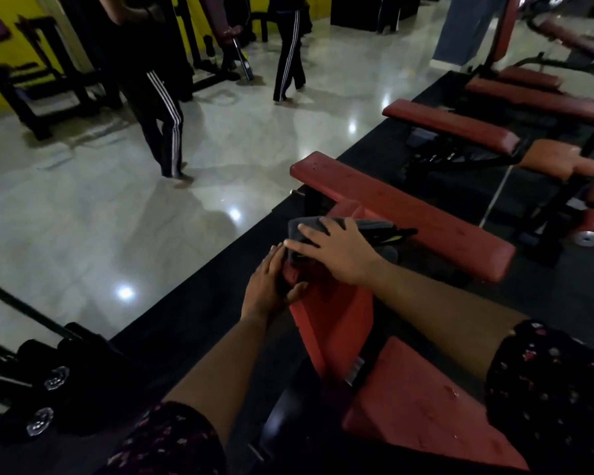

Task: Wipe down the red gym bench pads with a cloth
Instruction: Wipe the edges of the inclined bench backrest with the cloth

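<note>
- Bench seat pad (426,413): red, set just below the foot of the inclined pad (333,323), nearest the viewer. Droplets are seen on its surface, so it is judged not yet wiped dry.
- Inclined pad: red, rising away from the viewer; taken as the reference for all places below. It is judged to be the pad in work.
- Left hand (268,289): laid along the left edge of the inclined pad near its top, fingers down the side and thumb hooked over the face. The pad is clasped and steadied.
- Right hand (340,252): laid flat at the top end of the inclined pad, fingers spread. Nothing is grasped; the cloth (309,226) is pressed down under the palm.
- Cloth: dark grey, folded, draped over the top end of the inclined pad, under the right hand.
- Flat bench pad (408,214): red, just beyond the top of the inclined pad, running off to the right. A few droplets are noted at its far end, so wiping there is judged outstanding.
- Further red benches (450,126): well beyond the inclined pad, to the right. Their condition cannot be told, and they are counted as left to do.
- Dumbbells (42,399): well to the left of the inclined pad, on the dark mat.
</note>
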Demonstrator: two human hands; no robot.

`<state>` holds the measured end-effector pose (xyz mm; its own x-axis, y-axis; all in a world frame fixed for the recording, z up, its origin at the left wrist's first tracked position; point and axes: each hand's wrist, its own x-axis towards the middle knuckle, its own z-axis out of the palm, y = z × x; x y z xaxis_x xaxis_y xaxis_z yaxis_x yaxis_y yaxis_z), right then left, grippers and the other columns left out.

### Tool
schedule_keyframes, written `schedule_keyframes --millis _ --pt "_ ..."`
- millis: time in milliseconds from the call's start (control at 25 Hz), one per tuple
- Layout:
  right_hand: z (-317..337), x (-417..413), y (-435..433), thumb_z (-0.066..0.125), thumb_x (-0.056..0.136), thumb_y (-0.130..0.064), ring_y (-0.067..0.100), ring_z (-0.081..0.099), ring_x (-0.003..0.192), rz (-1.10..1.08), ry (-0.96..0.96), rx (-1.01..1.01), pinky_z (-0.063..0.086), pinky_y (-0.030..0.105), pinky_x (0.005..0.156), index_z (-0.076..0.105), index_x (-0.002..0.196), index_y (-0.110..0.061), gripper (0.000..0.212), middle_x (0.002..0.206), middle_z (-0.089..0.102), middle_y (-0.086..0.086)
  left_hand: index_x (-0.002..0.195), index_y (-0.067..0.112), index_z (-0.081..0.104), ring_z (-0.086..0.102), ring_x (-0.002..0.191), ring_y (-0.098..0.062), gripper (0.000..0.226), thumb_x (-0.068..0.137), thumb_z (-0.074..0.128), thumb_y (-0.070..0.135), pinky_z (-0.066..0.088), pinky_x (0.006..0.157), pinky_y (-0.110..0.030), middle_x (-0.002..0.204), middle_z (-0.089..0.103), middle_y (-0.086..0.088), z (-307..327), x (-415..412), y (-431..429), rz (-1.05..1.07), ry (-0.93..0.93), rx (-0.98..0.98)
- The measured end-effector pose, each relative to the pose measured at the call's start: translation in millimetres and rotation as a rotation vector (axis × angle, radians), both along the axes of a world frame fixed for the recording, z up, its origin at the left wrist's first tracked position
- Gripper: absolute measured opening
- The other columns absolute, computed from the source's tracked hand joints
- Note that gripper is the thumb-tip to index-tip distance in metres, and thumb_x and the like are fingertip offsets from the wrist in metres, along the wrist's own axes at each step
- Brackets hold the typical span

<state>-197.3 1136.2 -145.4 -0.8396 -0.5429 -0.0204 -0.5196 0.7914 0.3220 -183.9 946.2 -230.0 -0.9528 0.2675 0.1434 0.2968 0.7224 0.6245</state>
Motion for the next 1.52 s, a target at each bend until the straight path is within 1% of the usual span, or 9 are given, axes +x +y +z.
schedule_keyframes --millis 160,280,400,560,760,960,1120,1280,1520 --pt "-15.4 2.9 19.0 0.054 0.089 -0.021 0.040 0.032 0.138 0.160 0.061 0.003 0.030 0.068 0.094 0.005 0.150 -0.046 0.082 0.160 0.019 0.000 0.150 0.008 0.031 0.032 0.142 -0.026 0.097 0.076 0.047 0.069 0.024 0.112 -0.037 0.156 0.032 -0.012 4.8 -3.3 2.7 -0.021 0.075 -0.010" --pt "-16.0 -19.9 38.4 0.052 0.091 -0.017 0.045 0.014 0.142 0.067 -0.012 -0.033 0.019 0.079 0.099 -0.012 0.143 -0.058 0.092 0.162 0.003 -0.007 0.154 0.018 0.024 0.025 0.144 -0.020 0.091 0.082 0.051 0.067 0.021 0.117 -0.041 0.160 0.024 -0.002 19.4 -13.0 10.4 -0.054 0.027 -0.087" --pt "-11.4 -48.4 61.2 0.047 0.094 -0.009 0.046 0.005 0.144 -0.076 -0.054 -0.081 0.024 0.072 0.103 -0.014 0.140 -0.061 0.093 0.162 -0.009 -0.008 0.155 0.028 0.014 0.017 0.147 -0.018 0.089 0.085 0.051 0.067 0.014 0.121 -0.046 0.161 0.019 0.001 37.6 -27.0 26.7 -0.129 0.022 -0.223" --pt "-0.8 -83.4 93.5 0.042 0.097 -0.011 0.042 0.019 0.140 -0.243 -0.105 -0.201 0.032 0.059 0.103 0.008 0.147 -0.056 0.075 0.162 0.001 -0.006 0.156 0.030 0.010 0.007 0.149 -0.015 0.091 0.084 0.042 0.076 0.006 0.121 -0.041 0.164 0.006 0.006 50.8 -43.0 55.0 -0.211 0.002 -0.413" --pt "-15.0 -111.2 102.7 0.048 0.091 -0.006 0.041 0.037 0.127 -0.354 -0.221 -0.387 0.045 0.055 0.094 0.014 0.149 -0.050 0.080 0.160 0.015 -0.002 0.155 0.035 0.010 0.015 0.147 -0.015 0.072 0.096 0.047 0.052 0.030 0.113 -0.043 0.162 0.007 0.014 48.7 -42.2 58.5 -0.159 -0.035 -0.422" --pt "-32.3 -90.6 102.1 0.051 0.089 -0.001 0.039 0.029 0.133 -0.219 -0.036 -0.297 0.040 0.055 0.096 -0.001 0.150 -0.047 0.092 0.162 0.005 -0.003 0.154 0.040 0.014 0.021 0.146 -0.016 0.070 0.091 0.043 0.054 0.038 0.109 -0.048 0.161 0.013 0.015 43.2 -45.9 54.6 -0.146 -0.054 -0.366" --pt "-40.7 -106.8 119.1 0.050 0.088 0.001 0.036 0.038 0.127 -0.303 -0.117 -0.467 0.045 0.055 0.093 0.010 0.148 -0.051 0.089 0.160 0.012 -0.006 0.153 0.042 0.018 0.023 0.145 -0.013 0.069 0.088 0.040 0.051 0.041 0.107 -0.046 0.160 0.016 0.019 40.9 -45.1 54.6 -0.140 -0.032 -0.345" --pt "-53.3 -105.5 122.3 0.052 0.086 0.001 0.038 0.044 0.118 -0.399 -0.226 -0.743 0.049 0.054 0.088 0.017 0.151 -0.041 0.085 0.156 0.020 -0.003 0.152 0.043 0.020 0.025 0.144 -0.011 0.068 0.086 0.031 0.056 0.042 0.106 -0.046 0.159 0.018 0.021 41.6 -46.7 53.9 -0.149 -0.013 -0.326" --pt "-62.7 -63.1 86.2 0.058 0.086 -0.003 0.037 0.042 0.119 -0.579 -0.085 -0.902 0.049 0.044 0.083 0.006 0.154 -0.038 0.092 0.160 0.014 0.005 0.151 0.038 0.029 0.030 0.143 -0.015 0.061 0.091 0.033 0.049 0.039 0.108 -0.048 0.158 0.027 0.015 35.9 -47.3 51.8 -0.151 0.003 -0.275"
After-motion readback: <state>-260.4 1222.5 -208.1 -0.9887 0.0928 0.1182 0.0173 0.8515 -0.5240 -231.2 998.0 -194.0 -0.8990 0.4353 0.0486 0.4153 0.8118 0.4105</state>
